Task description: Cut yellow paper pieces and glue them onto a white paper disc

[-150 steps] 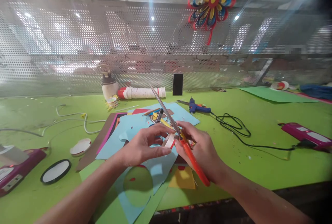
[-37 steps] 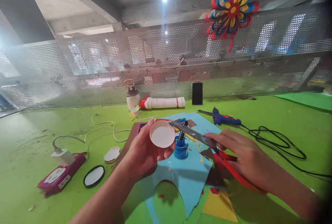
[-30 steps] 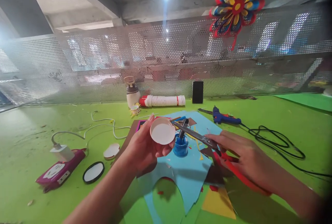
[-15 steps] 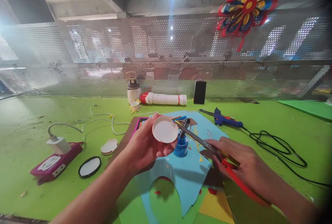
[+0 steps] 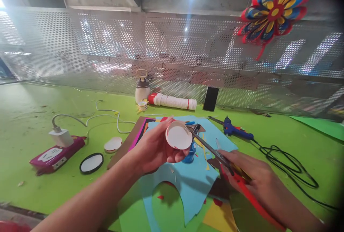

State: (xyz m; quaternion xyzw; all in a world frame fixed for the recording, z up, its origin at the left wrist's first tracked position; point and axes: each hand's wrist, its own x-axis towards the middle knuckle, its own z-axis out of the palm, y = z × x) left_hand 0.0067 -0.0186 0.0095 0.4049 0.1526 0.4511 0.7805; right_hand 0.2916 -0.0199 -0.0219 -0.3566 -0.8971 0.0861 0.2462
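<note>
Gripping red-handled scissors (image 5: 228, 167) in closed right hand (image 5: 258, 181), lower right. Cradling shallow round cup (image 5: 178, 136) in curled left hand (image 5: 157, 146), frame center: white inside, thin pale rim, open side toward camera, scissor tips at right edge. Above blue paper (image 5: 199, 169) on green tabletop (image 5: 67, 99).

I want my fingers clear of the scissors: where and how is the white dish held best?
Likely by the left rim of the white dish, coming from the left: its raised edge can be pinched, and the scissors point at its right side.
</note>
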